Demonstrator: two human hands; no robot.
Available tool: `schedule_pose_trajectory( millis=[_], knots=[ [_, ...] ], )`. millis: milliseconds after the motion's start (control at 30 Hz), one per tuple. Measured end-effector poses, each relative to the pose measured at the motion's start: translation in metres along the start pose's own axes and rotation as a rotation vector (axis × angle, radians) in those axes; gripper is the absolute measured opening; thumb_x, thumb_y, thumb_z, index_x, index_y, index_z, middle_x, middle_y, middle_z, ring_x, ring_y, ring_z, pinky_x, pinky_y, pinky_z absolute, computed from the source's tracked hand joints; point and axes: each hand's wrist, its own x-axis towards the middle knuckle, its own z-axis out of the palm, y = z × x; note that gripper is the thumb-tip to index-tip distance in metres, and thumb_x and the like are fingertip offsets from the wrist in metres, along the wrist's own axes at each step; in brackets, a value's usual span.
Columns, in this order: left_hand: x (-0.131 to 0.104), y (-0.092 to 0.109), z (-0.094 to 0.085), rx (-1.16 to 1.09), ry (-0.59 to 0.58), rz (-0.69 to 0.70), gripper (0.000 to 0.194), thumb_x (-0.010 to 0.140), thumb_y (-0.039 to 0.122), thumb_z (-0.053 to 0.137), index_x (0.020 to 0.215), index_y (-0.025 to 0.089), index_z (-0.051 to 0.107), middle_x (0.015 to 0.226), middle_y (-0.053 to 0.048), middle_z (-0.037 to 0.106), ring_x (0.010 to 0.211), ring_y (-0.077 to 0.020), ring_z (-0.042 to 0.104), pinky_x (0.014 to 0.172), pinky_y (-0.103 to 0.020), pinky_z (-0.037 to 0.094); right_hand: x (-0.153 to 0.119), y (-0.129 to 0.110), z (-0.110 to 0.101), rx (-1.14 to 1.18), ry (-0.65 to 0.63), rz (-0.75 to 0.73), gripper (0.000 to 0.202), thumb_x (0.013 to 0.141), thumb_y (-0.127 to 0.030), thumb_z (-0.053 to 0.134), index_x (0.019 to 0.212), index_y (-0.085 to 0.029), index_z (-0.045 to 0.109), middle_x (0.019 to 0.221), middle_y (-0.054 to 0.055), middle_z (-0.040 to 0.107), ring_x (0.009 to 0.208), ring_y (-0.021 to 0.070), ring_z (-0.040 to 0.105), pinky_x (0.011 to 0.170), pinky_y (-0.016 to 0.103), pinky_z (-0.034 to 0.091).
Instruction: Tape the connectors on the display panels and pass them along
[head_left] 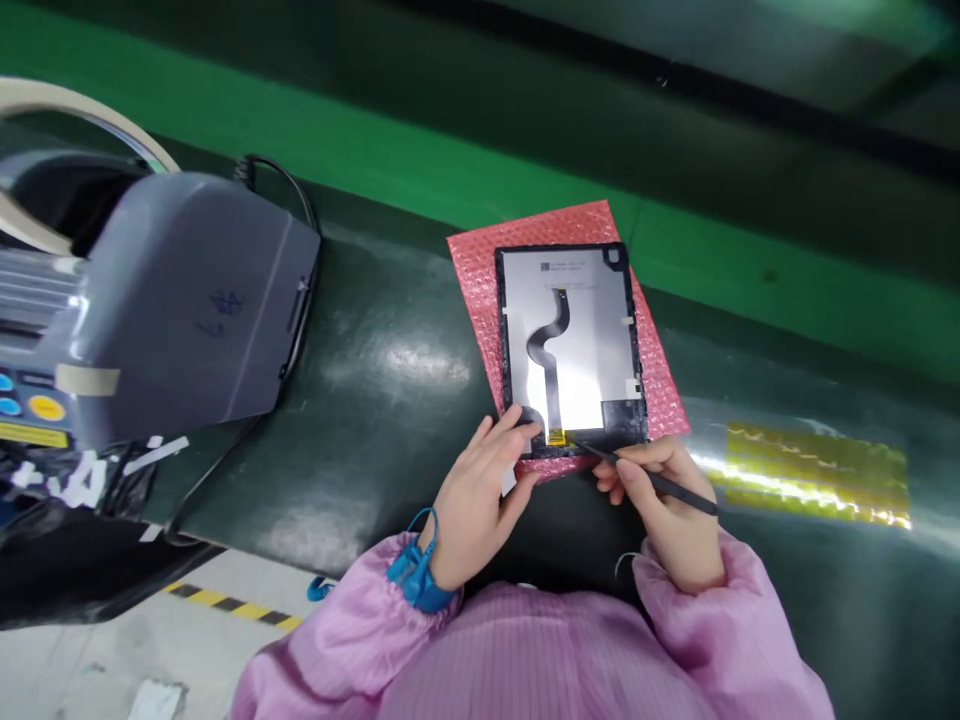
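Note:
A display panel (589, 350) with a silver-grey back and black frame lies on a pink bubble-wrap sheet (476, 265). A dark flex cable (553, 390) winds down its back to a yellow piece (556, 437) near the lower edge. My left hand (480, 485) rests at the panel's lower left corner, fingers stretched out and thumb apart. A blue wrist strap (421, 575) is around that wrist. My right hand (667, 495) is closed around black tweezers (664, 483), whose tip reaches beside the yellow piece. Whether the tip touches it, I cannot tell.
Left on the dark green bench (367, 430) stands a grey machine (202, 300) with coloured buttons and a cable. A large tape roll (97, 105) is at its far end. Yellow film strips (817, 475) lie right of my right hand. White scraps (79, 480) sit at far left.

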Motion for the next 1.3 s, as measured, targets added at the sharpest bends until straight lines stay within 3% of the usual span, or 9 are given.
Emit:
schedule_pose_trajectory(
  millis=[167, 333, 533, 700, 867, 1067, 1300],
  knots=[
    [0.0050, 0.0015, 0.0022, -0.019, -0.052, -0.093, 0.069, 0.101, 0.007, 0.058, 0.160, 0.030, 0.031, 0.136, -0.009, 0.073, 0.143, -0.0249, 0.058, 0.121, -0.050, 0.048, 0.0051, -0.0009, -0.0064, -0.022, -0.058, -0.025, 0.015, 0.091, -0.031, 0.077, 0.085, -0.025, 0.065, 0.075, 0.002, 0.079, 0.053, 0.0153, 0.069, 0.050, 0.027, 0.057],
    [0.0077, 0.0010, 0.0038, -0.016, -0.023, -0.024, 0.085, 0.100, 0.003, 0.056, 0.166, 0.036, 0.012, 0.132, -0.009, 0.074, 0.141, -0.0258, 0.059, 0.117, -0.052, 0.052, 0.0040, 0.0020, -0.0093, -0.018, -0.106, 0.007, 0.009, 0.092, -0.027, 0.076, 0.089, -0.025, 0.068, 0.079, 0.002, 0.081, 0.059, 0.0168, 0.073, 0.051, 0.027, 0.058],
    [0.0091, 0.0002, 0.0032, 0.008, -0.020, 0.010, 0.095, 0.099, 0.000, 0.058, 0.167, 0.035, 0.003, 0.128, -0.010, 0.075, 0.141, -0.0250, 0.060, 0.115, -0.053, 0.053, 0.0032, 0.0032, -0.0083, -0.043, -0.125, -0.011, 0.009, 0.093, -0.022, 0.075, 0.091, -0.024, 0.066, 0.081, 0.002, 0.081, 0.063, 0.0174, 0.077, 0.051, 0.024, 0.059],
    [0.0074, 0.0021, 0.0044, 0.001, -0.022, -0.025, 0.083, 0.098, 0.000, 0.060, 0.164, 0.032, 0.020, 0.126, -0.011, 0.075, 0.139, -0.0270, 0.062, 0.114, -0.056, 0.054, 0.0033, 0.0046, -0.0073, -0.024, -0.128, -0.048, 0.010, 0.092, -0.018, 0.075, 0.094, -0.024, 0.067, 0.084, 0.002, 0.081, 0.067, 0.0162, 0.078, 0.054, 0.022, 0.061],
    [0.0072, 0.0022, 0.0039, 0.021, -0.048, -0.020, 0.079, 0.098, -0.002, 0.059, 0.161, 0.029, 0.024, 0.127, -0.011, 0.075, 0.142, -0.0265, 0.059, 0.115, -0.056, 0.052, 0.0032, 0.0055, -0.0071, -0.024, -0.134, -0.060, 0.013, 0.092, -0.013, 0.074, 0.094, -0.024, 0.067, 0.084, 0.000, 0.081, 0.068, 0.0135, 0.078, 0.057, 0.018, 0.062],
    [0.0063, -0.0007, 0.0024, 0.031, -0.118, 0.061, 0.066, 0.100, 0.000, 0.057, 0.156, 0.026, 0.034, 0.130, -0.011, 0.074, 0.148, -0.0260, 0.051, 0.118, -0.055, 0.050, 0.0027, 0.0056, -0.0084, -0.045, -0.139, -0.060, 0.013, 0.092, -0.013, 0.073, 0.095, -0.024, 0.067, 0.085, -0.001, 0.081, 0.069, 0.0126, 0.079, 0.062, 0.019, 0.063],
    [0.0026, -0.0045, 0.0064, 0.117, -0.161, 0.090, 0.037, 0.100, 0.002, 0.059, 0.131, 0.021, 0.052, 0.130, -0.011, 0.074, 0.148, -0.0284, 0.051, 0.118, -0.055, 0.048, 0.0008, 0.0069, -0.0080, -0.087, -0.107, -0.046, 0.012, 0.093, -0.016, 0.074, 0.096, -0.024, 0.066, 0.082, 0.000, 0.080, 0.061, 0.0127, 0.075, 0.053, 0.020, 0.058]
  ],
)
